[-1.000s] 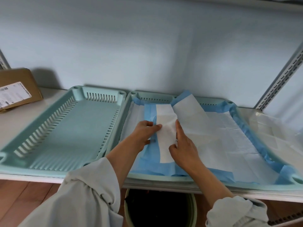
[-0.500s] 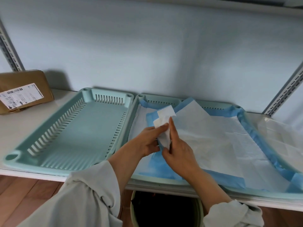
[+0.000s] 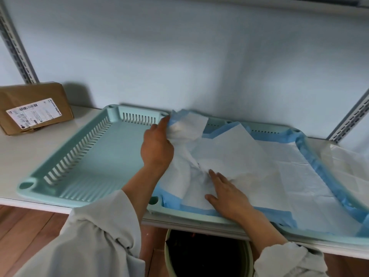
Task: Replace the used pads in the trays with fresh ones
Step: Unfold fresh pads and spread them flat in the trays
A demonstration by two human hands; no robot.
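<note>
Two pale green slotted trays sit side by side on a white shelf. The left tray (image 3: 95, 156) holds no pad. The right tray (image 3: 199, 215) holds a white pad with blue edges (image 3: 269, 176), partly unfolded and creased. My left hand (image 3: 156, 148) grips the pad's folded corner and holds it raised near the far rim between the two trays. My right hand (image 3: 225, 193) lies flat, fingers spread, pressing the pad down near the tray's front edge.
A brown cardboard parcel with a label (image 3: 34, 108) stands at the shelf's left end. Clear plastic wrapping (image 3: 347, 166) lies to the right of the trays. A dark-lined bin (image 3: 207, 254) stands below the shelf. Slotted metal uprights flank the wall.
My left hand has pulled the pad's folded flap up and away toward the far left corner. My right hand let go of the flap and dropped flat onto the pad.
</note>
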